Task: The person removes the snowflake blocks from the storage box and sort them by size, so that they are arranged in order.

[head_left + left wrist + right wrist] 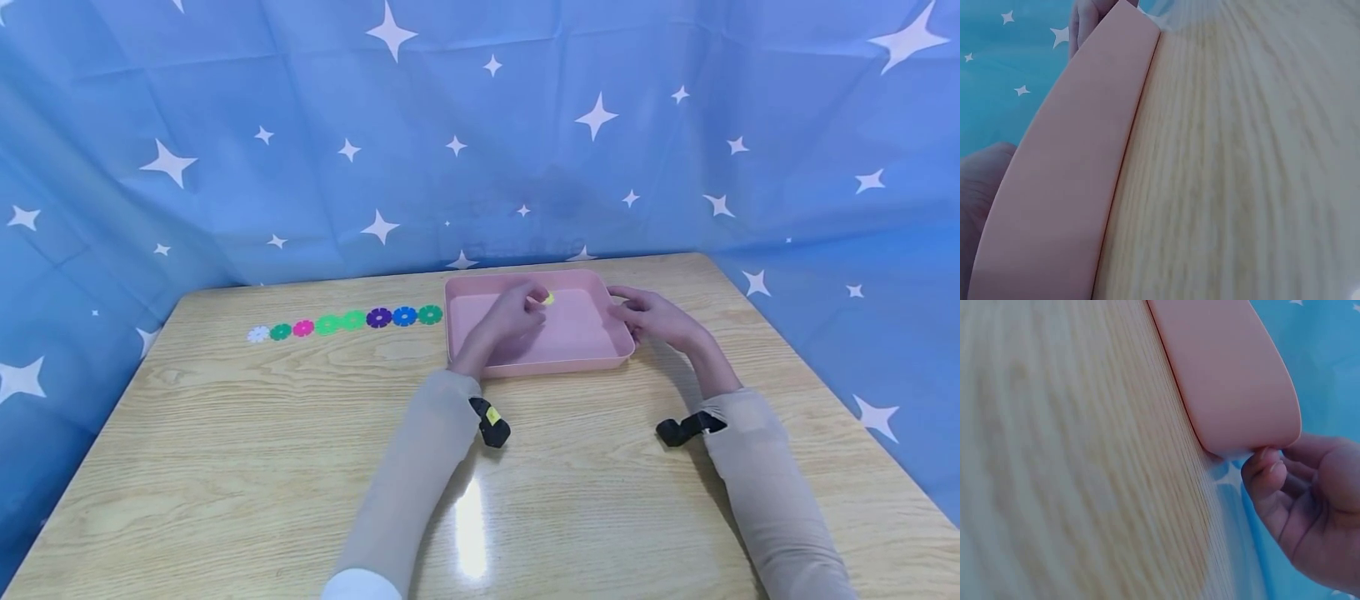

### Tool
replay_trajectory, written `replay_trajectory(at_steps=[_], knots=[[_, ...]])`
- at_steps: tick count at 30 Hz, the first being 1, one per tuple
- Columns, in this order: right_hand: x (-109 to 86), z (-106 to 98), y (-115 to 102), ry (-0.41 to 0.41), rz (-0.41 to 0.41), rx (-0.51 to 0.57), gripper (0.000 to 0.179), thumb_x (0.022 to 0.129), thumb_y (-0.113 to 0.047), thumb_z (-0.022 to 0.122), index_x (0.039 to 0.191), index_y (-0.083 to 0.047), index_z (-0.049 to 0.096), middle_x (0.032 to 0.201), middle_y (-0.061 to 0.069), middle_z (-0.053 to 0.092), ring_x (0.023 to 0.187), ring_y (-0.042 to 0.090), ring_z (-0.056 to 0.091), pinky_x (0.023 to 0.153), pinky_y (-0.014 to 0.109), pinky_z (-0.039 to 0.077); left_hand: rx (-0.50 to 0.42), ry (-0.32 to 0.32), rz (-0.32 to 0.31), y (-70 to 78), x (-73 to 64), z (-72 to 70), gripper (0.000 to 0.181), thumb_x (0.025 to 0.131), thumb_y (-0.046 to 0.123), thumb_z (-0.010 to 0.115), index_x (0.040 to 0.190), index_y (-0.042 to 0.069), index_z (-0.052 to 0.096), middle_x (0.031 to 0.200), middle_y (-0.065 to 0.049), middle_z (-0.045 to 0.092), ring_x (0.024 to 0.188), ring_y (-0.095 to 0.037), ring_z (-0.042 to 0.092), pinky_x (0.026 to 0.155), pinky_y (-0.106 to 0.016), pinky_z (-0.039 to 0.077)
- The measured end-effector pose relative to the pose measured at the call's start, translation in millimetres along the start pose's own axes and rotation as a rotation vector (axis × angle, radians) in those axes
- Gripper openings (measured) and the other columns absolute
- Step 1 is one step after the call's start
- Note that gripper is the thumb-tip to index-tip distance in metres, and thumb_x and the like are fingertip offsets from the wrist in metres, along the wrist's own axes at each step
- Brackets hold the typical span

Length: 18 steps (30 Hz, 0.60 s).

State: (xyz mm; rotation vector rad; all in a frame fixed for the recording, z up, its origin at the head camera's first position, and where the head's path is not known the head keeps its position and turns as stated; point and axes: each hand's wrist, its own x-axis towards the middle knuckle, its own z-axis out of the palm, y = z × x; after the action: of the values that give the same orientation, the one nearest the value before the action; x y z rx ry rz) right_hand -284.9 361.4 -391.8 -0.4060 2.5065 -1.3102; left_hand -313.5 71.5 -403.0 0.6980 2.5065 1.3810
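Note:
A pink tray [555, 367] lies on the wooden table. My left hand [512, 318] reaches over its left part with curled fingers. At those fingertips shows a small yellow piece [550, 298], pinched there and partly hidden. In the left wrist view the tray's outer wall [1066, 162] covers most of that hand. My right hand [660, 321] holds the tray's right end by the rim; in the right wrist view its bent fingers [1266, 478] touch the outer wall. Left of the tray runs a row of notched plastic discs, from a white disc [258, 334] to a green disc [430, 314].
Within the row are a pink disc [303, 328], a purple disc [378, 317] and a blue disc [404, 316]. A blue curtain [480, 183] with white stars hangs behind the table [262, 467]. Each wrist carries a black camera mount [491, 425].

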Motion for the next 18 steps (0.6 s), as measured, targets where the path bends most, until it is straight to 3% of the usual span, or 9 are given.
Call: replay_trajectory(at_steps=[10, 18], knots=[[-0.9, 1.1, -5.6, -0.005, 0.008, 0.005, 0.057, 0.108, -0.023, 0.05, 0.157, -0.005, 0.03, 0.078, 0.013, 0.053, 0.06, 0.023, 0.05, 0.059, 0.038, 0.049, 0.036, -0.01, -0.023, -1.9, 12.1, 1.0, 0.039, 0.096, 0.002, 0.058, 0.135, 0.006, 0.057, 0.133, -0.007, 0.058, 0.111, -0.018, 0.054, 0.101, -0.031, 0.046], [-1.6, 1.0, -5.9, 0.001, 0.026, -0.014, 0.059, 0.108, -0.024, 0.051, 0.158, -0.006, 0.028, 0.079, 0.011, 0.053, 0.061, 0.022, 0.052, 0.061, 0.037, 0.049, 0.029, -0.001, 0.013, -2.9, 11.9, 1.4, 0.036, 0.093, -0.002, 0.064, 0.129, 0.001, 0.059, 0.111, -0.01, 0.062, 0.099, -0.019, 0.055, 0.088, -0.026, 0.047]])
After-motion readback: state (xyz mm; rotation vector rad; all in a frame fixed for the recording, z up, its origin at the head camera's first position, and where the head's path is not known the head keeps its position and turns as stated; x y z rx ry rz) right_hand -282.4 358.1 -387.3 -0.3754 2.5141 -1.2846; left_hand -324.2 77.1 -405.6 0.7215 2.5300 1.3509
